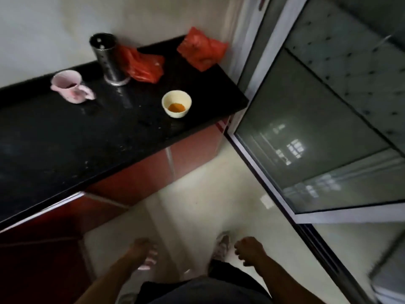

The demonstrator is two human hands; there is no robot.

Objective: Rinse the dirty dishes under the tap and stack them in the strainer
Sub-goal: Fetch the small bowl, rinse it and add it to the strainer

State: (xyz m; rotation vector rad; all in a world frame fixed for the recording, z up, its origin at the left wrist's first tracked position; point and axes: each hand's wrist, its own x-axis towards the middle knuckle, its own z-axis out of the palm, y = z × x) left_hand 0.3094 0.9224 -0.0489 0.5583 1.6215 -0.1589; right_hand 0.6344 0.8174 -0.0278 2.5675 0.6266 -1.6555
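A small cream bowl with orange residue at its bottom stands near the right end of the black countertop. A pink mug with dark dregs inside sits further left on the same counter, handle turned toward me. My left hand hangs low over the floor, blurred, and seems to hold nothing. My right hand is also low, fingers loosely curled, with nothing in it. Both hands are well away from the dishes. No tap, sink or strainer is in view.
A perforated steel utensil holder stands at the back of the counter beside a red plastic bag; a second red bag lies at the far corner. Red cabinet fronts run below. A glass sliding door borders the right. My feet stand on pale floor tiles.
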